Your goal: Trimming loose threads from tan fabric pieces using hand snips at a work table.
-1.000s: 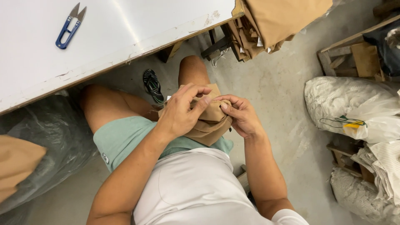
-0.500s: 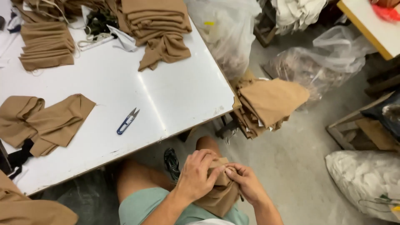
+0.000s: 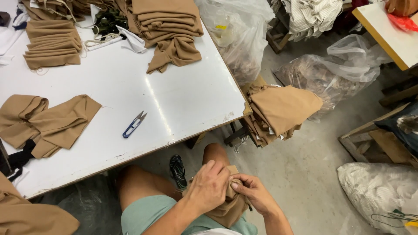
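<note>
Both hands work a tan piece of cloth (image 3: 226, 208) bunched on my lap, low in the head view. My left hand (image 3: 209, 187) clasps it from the top with fingers curled over it. My right hand (image 3: 250, 193) pinches its upper edge from the right side. The two hands touch each other over the cloth. Most of the cloth is hidden under them. I sit with bare knees, in green shorts (image 3: 143, 213), just below the edge of a white table (image 3: 183, 100).
Blue thread snips (image 3: 134, 124) lie on the table near its front edge. A loose tan garment (image 3: 48, 124) lies left, folded tan stacks (image 3: 167, 19) at the back. A tan pile (image 3: 281, 111) sits right of the table; plastic bags (image 3: 335, 74) and a white sack (image 3: 379, 187) crowd the floor.
The camera has tilted up, bringing much more of the table and floor into view. My hands stay on the tan cloth in my lap, shifting grip only slightly.
</note>
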